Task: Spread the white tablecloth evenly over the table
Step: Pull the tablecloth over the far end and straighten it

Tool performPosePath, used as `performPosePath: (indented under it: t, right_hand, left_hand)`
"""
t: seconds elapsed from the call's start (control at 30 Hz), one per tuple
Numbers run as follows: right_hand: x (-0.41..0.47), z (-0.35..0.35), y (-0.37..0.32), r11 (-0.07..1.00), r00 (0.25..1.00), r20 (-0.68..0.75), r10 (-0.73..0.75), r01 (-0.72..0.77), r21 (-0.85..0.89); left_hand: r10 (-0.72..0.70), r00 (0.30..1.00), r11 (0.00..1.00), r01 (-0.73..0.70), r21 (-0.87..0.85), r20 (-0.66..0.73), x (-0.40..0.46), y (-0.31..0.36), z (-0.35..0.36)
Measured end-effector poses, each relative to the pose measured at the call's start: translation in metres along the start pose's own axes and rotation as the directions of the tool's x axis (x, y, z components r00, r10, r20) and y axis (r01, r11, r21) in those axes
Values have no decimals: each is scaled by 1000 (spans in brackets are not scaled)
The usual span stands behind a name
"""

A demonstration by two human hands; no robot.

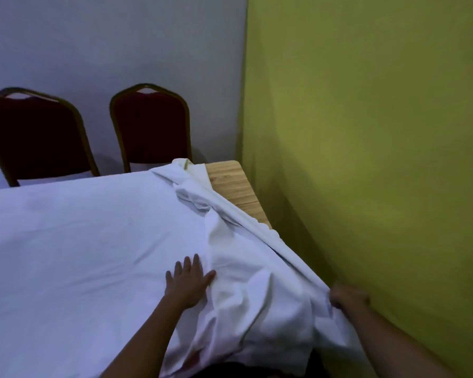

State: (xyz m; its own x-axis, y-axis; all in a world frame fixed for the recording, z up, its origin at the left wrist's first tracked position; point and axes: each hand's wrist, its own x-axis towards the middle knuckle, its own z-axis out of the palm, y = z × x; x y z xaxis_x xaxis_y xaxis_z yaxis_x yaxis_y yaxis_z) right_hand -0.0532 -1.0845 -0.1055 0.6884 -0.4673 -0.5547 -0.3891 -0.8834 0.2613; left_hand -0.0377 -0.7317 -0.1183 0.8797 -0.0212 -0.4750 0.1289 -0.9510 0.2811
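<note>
White cotton tablecloth [93,241] draped over most of the light wooden surface [236,186], smooth on the left, bunched and ridged along the right side. Bare wood exposed at the far right corner, close to the olive-green wall [366,159]. Left hand [189,285] flat, fingers spread, pressing the cloth just left of the bunched ridge. Right hand [348,297] closed, pinching the cloth's right edge near the wall, edge lifted slightly off the surface. Two dark red padded chairs with gold frames [150,126] behind the far side.

Step in hand, by judgement: drawing the right edge outward to cover the exposed wood. Best done with a steady pull toward the right and far corner, low and level, not upward. Left palm light enough to let fabric slide, yet firm enough to keep the smooth left part in place. Then a sweep along the ridge to flatten folds. Little room beside the wall, so short pulls likely.
</note>
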Motion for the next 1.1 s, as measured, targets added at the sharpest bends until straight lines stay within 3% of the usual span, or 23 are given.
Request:
performPosePath:
  t: [0.1, 0.2, 0.3, 0.4, 0.5, 0.63, 0.73, 0.83, 0.97, 1.03, 1.1]
  right_hand:
    - [12, -38, -31, 996, 997, 19, -71, 72, -47]
    - [25, -85, -82, 963, 954, -163, -251, 263, 55]
    - [40, -121, -142, 851, 829, -316, -462, 514, 106]
    - [49, -140, -193, 724, 685, -376, -624, 688, 53]
    - [66, -143, -227, 649, 601, -381, -702, 761, 5]
    - [87, -149, -272, 591, 560, -339, -756, 807, 15]
    - [98, -154, -304, 529, 494, -406, -769, 848, 29]
    - [117, -153, -300, 492, 527, -497, -690, 844, 212]
    - [177, -166, -261, 485, 581, -572, -579, 810, 331]
    - [210, -173, -237, 472, 651, -590, -477, 756, 453]
    - [242, -169, -204, 496, 774, -515, -368, 632, 595]
  left_hand:
    - [3, 999, 996, 1, 88, -42, 0, -7, 5]
    - [-69, 994, 989, 79, 128, -81, 10, -13, 3]
    - [-147, 984, 983, 156, 94, -96, 27, -9, -4]
    - [-159, 982, 981, 169, 96, -106, 51, -3, -17]
    - [-170, 979, 977, 183, 111, -116, 76, 1, -30]
    - [-189, 972, 979, 197, 49, -143, 112, 3, -44]
    - [-212, 953, 975, 221, 15, -214, 147, 7, -56]
    - [-292, 920, 955, 296, -25, -261, 170, 8, -53]
    - [-365, 867, 929, 365, -68, -340, 173, 11, -36]
    - [-380, 852, 924, 365, -112, -360, 172, 13, -34]
    - [-385, 836, 923, 353, -154, -391, 173, 14, -33]
